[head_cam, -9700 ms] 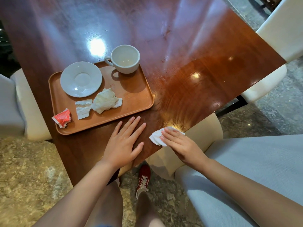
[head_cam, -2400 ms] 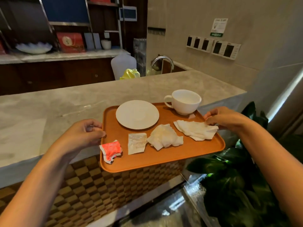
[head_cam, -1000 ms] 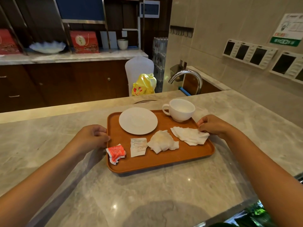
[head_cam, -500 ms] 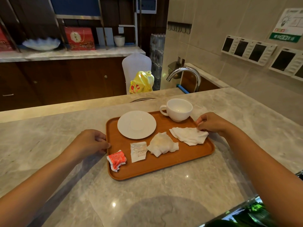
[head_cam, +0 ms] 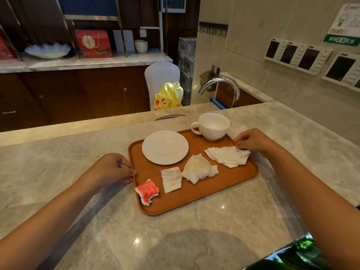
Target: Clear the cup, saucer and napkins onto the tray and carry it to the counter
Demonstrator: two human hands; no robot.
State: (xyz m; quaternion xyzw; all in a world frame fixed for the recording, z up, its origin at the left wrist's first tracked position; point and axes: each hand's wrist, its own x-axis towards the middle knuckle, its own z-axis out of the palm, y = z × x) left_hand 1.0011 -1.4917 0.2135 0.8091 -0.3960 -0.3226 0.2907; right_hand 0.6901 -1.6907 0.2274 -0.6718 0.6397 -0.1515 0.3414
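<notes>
The orange tray (head_cam: 194, 197) lies flat on the grey marble counter (head_cam: 58, 172). On it stand a white cup (head_cam: 213, 126) at the far right and a white saucer (head_cam: 165, 147) beside it. A flat napkin (head_cam: 227, 156), a crumpled napkin (head_cam: 199, 168), a paper slip (head_cam: 171, 179) and a red packet (head_cam: 147, 190) lie along the tray's near half. My left hand (head_cam: 111, 170) is curled on the tray's left rim. My right hand (head_cam: 253, 142) pinches the far right rim, touching the flat napkin's edge.
A chrome faucet (head_cam: 222, 84) rises just behind the counter's far edge. A yellow bag (head_cam: 168, 96) and a white chair back are beyond it. Green plant leaves (head_cam: 292, 256) show below the counter's near right edge.
The tray went from the wooden table to the counter and now rests on it, pushed further in from the edge. In the last half second both hands stay at its rims.
</notes>
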